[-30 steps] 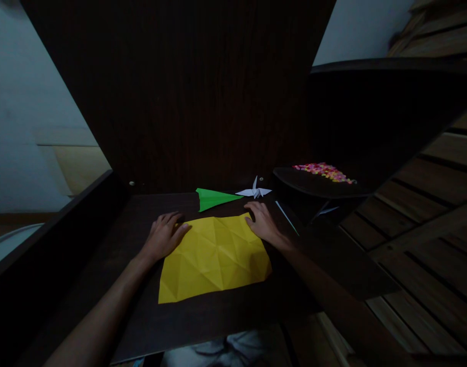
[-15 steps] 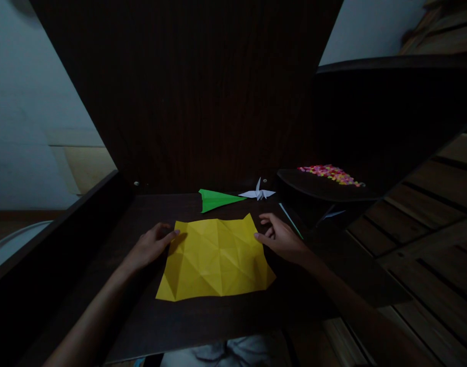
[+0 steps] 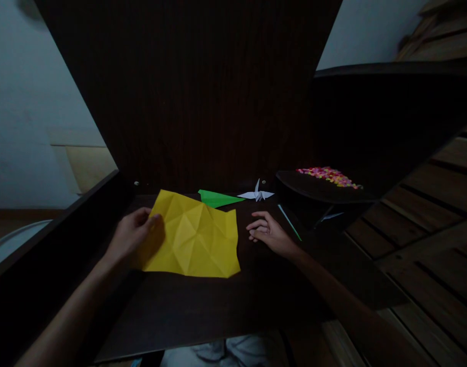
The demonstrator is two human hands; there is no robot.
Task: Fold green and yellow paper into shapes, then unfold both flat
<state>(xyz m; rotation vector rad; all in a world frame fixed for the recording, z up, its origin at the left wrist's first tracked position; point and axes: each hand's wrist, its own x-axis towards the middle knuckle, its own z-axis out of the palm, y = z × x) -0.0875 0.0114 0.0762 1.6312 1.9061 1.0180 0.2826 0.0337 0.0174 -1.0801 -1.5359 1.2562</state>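
A creased sheet of yellow paper (image 3: 195, 239) hangs tilted over the dark tabletop (image 3: 203, 311). My left hand (image 3: 132, 232) pinches its left edge, thumb on the near face and fingers behind. To the right of the sheet is my right hand (image 3: 266, 232), apart from it, with fingers loosely curled and spread and nothing in them. Behind the sheet lies a green paper plane (image 3: 220, 199), partly covered by the yellow paper. Its tip meets a white origami crane (image 3: 257, 193).
A thin pale-green strip (image 3: 290, 223) lies right of my right hand. On a corner shelf (image 3: 294, 183) sits a pile of small pink, red and yellow pieces (image 3: 329, 176). A dark upright panel (image 3: 203, 102) closes the back, and a raised side board (image 3: 57, 229) runs along the left.
The yellow sheet has shifted left and turned, its left side raised in my left hand. My right hand has let go of the right edge.
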